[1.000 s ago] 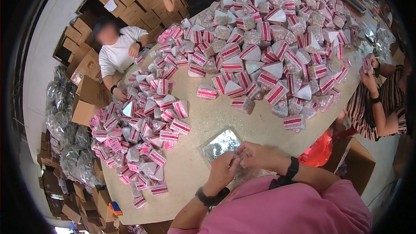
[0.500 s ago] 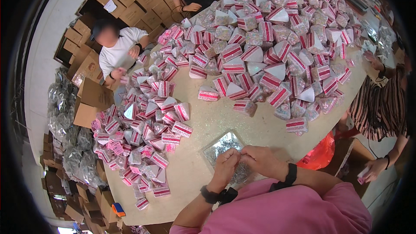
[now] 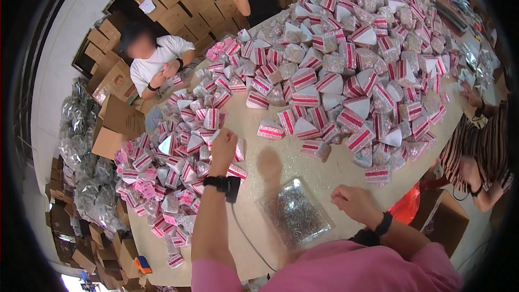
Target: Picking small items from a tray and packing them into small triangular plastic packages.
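Note:
My left hand (image 3: 223,150) is raised over the near edge of the left pile of cake-slice-shaped pieces (image 3: 197,200), white and glittery with pink-red stripes. Its fingers are curled closed, and anything inside them is hidden. On the table in front of me sits a shallow clear tray (image 3: 319,229) with a layer of small shiny silver bits. My right hand (image 3: 354,203) hovers to the right of this tray, fingers bent together; I cannot make out what they hold, if anything.
A large heap of the same slices (image 3: 346,75) covers the table's far side. Two people work across the table, another at the right. An open carton (image 3: 440,216) and a red plastic bag (image 3: 405,205) stand at right. Cartons and silver-grey wrapped bundles (image 3: 81,146) line the left.
My hands were together over the tray and have parted. The left has swung up and left to the smaller pile; the right has moved right, uncovering the tray.

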